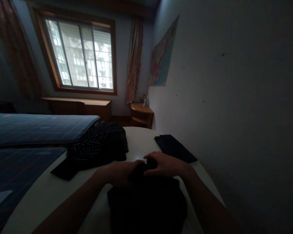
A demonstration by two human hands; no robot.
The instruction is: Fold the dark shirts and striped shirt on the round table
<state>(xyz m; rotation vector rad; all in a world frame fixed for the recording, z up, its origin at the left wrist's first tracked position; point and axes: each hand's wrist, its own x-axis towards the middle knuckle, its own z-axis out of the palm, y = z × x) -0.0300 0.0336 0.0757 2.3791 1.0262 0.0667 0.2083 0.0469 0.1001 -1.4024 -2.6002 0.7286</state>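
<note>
A black garment (148, 204) lies on the white round-edged table (139, 136) right in front of me. Its kind is hard to tell in the dim light. At its far edge, my left hand (123, 172) has its fingers closed around a bunched part of the dark cloth. Beside it, my right hand (162, 164) grips the same bunched edge, with thumb and fingers curled over it. Both hands nearly meet there. Beyond my right hand rests a folded dark navy cloth (175, 148). To the left sits a heap of black and white-striped clothing (102, 139).
Blue plaid mattresses (39, 128) border the table on the left. A plain wall (234, 113) runs close along the right side. Farther back stand a wooden corner shelf (141, 109) and a wooden desk (95, 102) below a window (80, 55).
</note>
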